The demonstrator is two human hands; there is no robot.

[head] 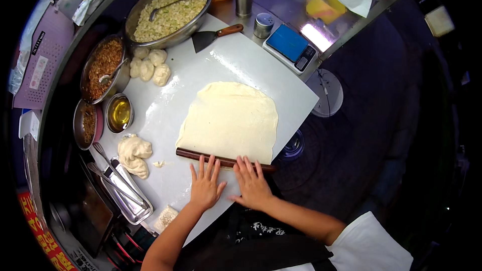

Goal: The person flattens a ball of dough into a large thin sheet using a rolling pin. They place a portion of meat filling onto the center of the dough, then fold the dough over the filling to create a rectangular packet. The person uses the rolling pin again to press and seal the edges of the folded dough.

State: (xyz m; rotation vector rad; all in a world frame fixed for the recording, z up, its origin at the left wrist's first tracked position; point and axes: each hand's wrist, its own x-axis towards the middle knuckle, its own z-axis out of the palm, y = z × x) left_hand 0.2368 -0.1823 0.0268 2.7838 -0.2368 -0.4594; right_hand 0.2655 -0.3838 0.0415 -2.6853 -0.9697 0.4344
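Note:
A thin, wide sheet of dough [231,120] lies flat on the pale work surface in front of me. Along its near edge rests a dark wooden rolling pin [188,154]. The fingertips of my left hand [205,188] lie on the middle of the pin, fingers spread. To its right, my right hand [254,186] touches the pin the same way, palm down and fingers apart. Neither hand is wrapped around the pin. A soft lump of dough [134,155] sits to the left, with a small dough scrap [159,164] beside it.
Along the left stand an oil bowl [119,113], a bowl of reddish-brown filling [103,71] and a metal tray with tongs [131,207]. Several dough balls [147,69] lie near the large bowl of chopped filling [169,15]. A scraper [214,37], shakers [263,25] and scale [290,47] stand far side.

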